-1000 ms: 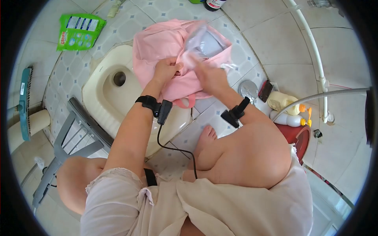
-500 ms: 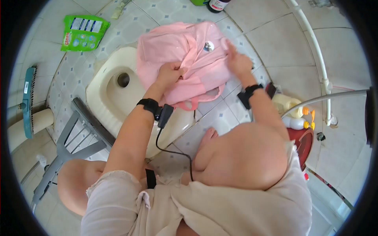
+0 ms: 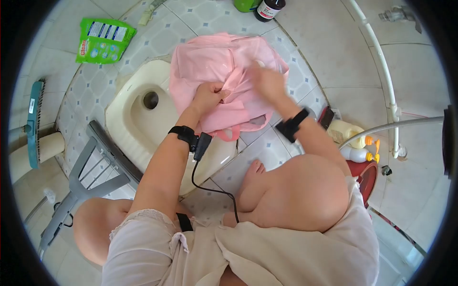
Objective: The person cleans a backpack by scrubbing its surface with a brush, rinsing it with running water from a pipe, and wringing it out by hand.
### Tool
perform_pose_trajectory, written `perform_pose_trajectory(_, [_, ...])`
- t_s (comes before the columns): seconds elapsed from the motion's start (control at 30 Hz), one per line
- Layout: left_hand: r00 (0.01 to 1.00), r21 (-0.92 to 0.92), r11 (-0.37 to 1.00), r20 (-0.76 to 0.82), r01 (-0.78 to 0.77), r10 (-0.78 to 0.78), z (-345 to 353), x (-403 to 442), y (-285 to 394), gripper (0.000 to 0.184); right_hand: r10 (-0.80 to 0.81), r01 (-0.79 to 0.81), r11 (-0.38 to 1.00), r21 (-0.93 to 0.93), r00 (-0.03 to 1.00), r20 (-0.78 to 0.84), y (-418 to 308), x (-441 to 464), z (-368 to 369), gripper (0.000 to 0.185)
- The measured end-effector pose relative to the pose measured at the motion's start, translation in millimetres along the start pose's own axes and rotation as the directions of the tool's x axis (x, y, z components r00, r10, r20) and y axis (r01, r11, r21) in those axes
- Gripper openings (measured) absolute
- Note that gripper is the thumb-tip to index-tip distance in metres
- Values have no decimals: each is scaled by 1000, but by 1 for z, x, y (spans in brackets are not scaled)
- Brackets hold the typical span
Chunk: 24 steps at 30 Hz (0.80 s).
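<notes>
A pink bag (image 3: 202,62) lies across the tiled floor and the right edge of the squat toilet (image 3: 138,121). The fingers of my left hand (image 3: 208,97) pinch a fold of its fabric near the middle. Over the right part of the bag is my right hand (image 3: 268,85), smeared by motion, so its fingers cannot be made out. It partly covers a small pale round patch on the bag. Loops of pink strap hang at the bag's near edge. Both wrists wear black bands.
Upper left lies a green packet (image 3: 106,42). A teal brush (image 3: 34,124) and grey squeegee-like tool (image 3: 112,150) are at left. On the right are pump bottles (image 3: 358,154), a red bucket (image 3: 367,181) and a hose (image 3: 405,123). A dark bottle (image 3: 270,9) stands at the top.
My right hand first swept right across the bag, then came back left over it. The bag's pale inside, exposed earlier, is now covered by pink fabric. My left hand keeps its pinch.
</notes>
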<state>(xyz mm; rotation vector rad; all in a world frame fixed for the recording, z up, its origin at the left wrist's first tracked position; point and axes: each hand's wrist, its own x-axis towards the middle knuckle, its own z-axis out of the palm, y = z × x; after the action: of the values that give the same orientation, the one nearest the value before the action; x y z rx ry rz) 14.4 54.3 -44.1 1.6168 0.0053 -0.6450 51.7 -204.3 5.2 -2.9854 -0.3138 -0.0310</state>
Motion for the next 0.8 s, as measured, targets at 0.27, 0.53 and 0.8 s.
perform_pose_trajectory(0.27, [1000, 7, 1000, -12, -22, 22, 2, -10, 4, 16, 255, -234, 962, -138, 954, 160, 33, 22, -33, 45])
perform_pose_trajectory(0.53, [999, 50, 998, 43, -24, 22, 4, -5, 2, 16, 87, -68, 994, -87, 967, 237, 3, 20, -21, 48])
perform_pose_trajectory(0.8, [667, 644, 662, -304, -382, 680, -9, 1, 62, 22, 235, -223, 972, -77, 946, 221, 29, 10, -19, 50])
